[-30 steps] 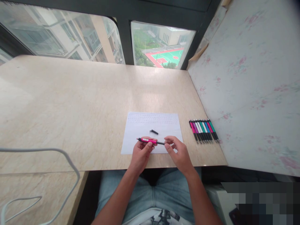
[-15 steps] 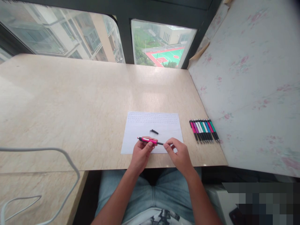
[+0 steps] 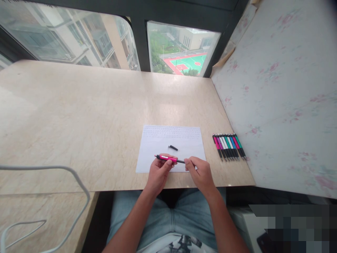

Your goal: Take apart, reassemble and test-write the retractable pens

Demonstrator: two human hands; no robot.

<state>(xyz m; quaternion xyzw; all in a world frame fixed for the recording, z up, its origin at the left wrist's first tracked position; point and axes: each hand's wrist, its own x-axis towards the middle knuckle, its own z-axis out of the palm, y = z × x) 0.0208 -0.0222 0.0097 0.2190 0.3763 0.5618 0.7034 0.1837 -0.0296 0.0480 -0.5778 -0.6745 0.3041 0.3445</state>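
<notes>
My left hand [image 3: 158, 173] is closed around a pink pen [image 3: 166, 158] and holds it level over the near edge of a white sheet of paper [image 3: 171, 142]. My right hand [image 3: 200, 171] pinches the pen's thin dark right end with thumb and fingers. A small black pen part [image 3: 173, 148] lies loose on the paper just beyond the pen. Faint handwriting runs along the sheet's far edge.
A row of several coloured pens [image 3: 228, 146] lies at the right end of the beige marble table [image 3: 79, 116], beside a floral-papered wall [image 3: 279, 91]. A white cable [image 3: 65, 196] loops at the lower left. Windows run behind the table.
My right hand's fingers have closed in on the pen's right end. The left hand and the pen have hardly moved.
</notes>
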